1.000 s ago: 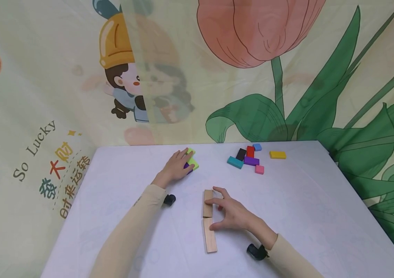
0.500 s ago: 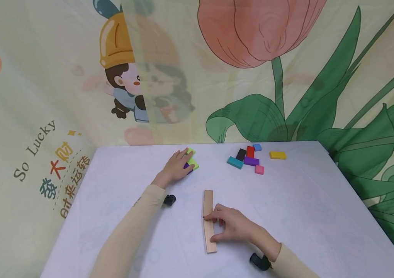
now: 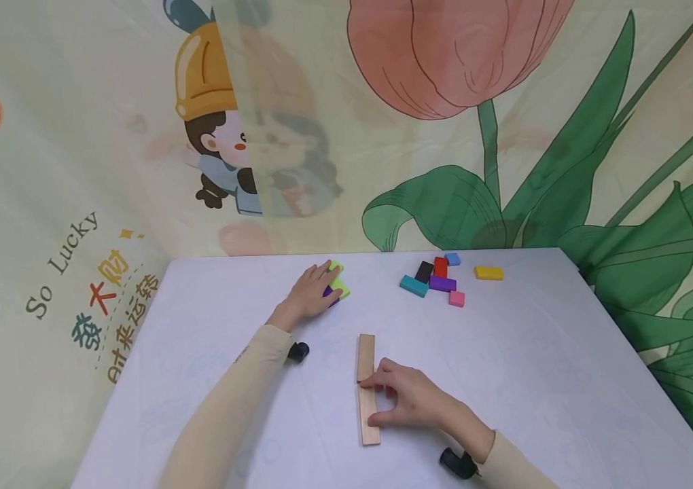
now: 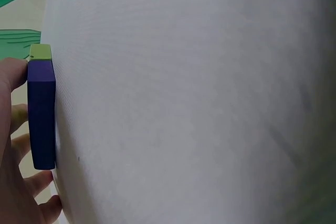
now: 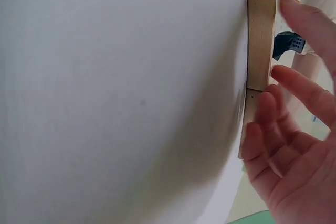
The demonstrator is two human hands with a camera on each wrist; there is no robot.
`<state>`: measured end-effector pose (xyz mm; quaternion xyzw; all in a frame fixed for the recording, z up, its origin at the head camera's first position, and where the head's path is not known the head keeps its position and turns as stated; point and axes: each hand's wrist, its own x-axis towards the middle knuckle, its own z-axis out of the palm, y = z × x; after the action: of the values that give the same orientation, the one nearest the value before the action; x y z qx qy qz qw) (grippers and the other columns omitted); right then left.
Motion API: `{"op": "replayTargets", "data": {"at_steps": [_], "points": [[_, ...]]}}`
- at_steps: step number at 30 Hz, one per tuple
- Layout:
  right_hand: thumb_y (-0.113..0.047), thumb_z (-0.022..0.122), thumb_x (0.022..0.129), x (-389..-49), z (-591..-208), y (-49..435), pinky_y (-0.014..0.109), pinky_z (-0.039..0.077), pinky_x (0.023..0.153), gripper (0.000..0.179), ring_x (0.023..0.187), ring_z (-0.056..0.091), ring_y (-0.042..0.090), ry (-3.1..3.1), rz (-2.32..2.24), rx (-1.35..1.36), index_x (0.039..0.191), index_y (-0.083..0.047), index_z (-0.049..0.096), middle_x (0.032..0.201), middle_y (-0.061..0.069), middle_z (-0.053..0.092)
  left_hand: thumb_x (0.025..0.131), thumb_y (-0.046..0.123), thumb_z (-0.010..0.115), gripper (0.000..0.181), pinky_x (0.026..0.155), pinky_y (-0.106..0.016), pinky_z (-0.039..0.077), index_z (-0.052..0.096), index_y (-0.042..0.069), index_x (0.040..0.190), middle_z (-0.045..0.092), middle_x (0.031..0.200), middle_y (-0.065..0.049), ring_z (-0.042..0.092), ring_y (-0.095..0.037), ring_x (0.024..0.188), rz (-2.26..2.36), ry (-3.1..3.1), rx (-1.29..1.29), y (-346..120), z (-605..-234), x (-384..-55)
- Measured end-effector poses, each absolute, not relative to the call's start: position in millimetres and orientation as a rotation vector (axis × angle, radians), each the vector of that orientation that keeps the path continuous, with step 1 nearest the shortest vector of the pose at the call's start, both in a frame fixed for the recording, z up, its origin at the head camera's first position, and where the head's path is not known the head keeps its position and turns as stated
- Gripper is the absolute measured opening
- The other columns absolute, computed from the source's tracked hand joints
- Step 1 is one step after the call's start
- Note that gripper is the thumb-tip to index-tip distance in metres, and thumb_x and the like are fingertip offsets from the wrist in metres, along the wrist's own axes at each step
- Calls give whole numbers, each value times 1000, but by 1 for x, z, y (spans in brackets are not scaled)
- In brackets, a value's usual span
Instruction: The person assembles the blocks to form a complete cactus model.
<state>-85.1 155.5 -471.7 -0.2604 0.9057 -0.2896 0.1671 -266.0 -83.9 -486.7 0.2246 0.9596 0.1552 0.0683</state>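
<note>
Head view: the near plank (image 3: 368, 407) lies at the right hand (image 3: 414, 401), whose thumb and index finger touch it, unclenched; the far plank (image 3: 366, 356) meets it end to end. Beyond, the left hand (image 3: 306, 292), fingers extended, rests on green (image 3: 338, 284) and purple blocks (image 4: 42, 119); a coloured cluster (image 3: 440, 267) lies rightward.

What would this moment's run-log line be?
left hand: rests on lime-green and purple rectangular blocks; right hand: fingers over pale wooden rectangular planks, lying end to end; yellow rectangular block: by itself
</note>
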Motion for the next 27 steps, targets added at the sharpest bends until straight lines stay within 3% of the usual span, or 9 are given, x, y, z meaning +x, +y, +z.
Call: {"op": "replayTargets", "data": {"at_steps": [6,10,15,27], "points": [[-43,74,83,-94,-470,147,18,49,67,39,88,58,8,2844,-837,-682,117,-25,68,117,-5,56,100,46,41,65,122,-53,17,24,17,155,16,163,-12,17,-42,148,461,2892,672,-84,-485,-266],[-36,73,85,-103,-471,142,33,57,82,36,107,62,16,2912,-750,-709,118,-22,68,132,2,55,100,45,42,65,122,-52,17,24,16,155,16,163,-12,18,-42,148,466,2890,671,-84,-485,-266],[-28,73,86,-105,-472,141,42,56,88,33,120,58,23,2873,-714,-736,117,-19,69,136,5,55,100,45,41,64,122,-52,17,24,16,155,17,163,-12,18,-42,148,464,2886,676,-84,-485,-265],[-29,73,86,-106,-473,143,43,55,91,31,124,56,24,2855,-697,-746,116,-20,71,140,4,54,100,47,40,65,122,-51,15,23,17,155,15,164,-11,16,-42,149,457,2882,664,-84,-486,-266]]}}
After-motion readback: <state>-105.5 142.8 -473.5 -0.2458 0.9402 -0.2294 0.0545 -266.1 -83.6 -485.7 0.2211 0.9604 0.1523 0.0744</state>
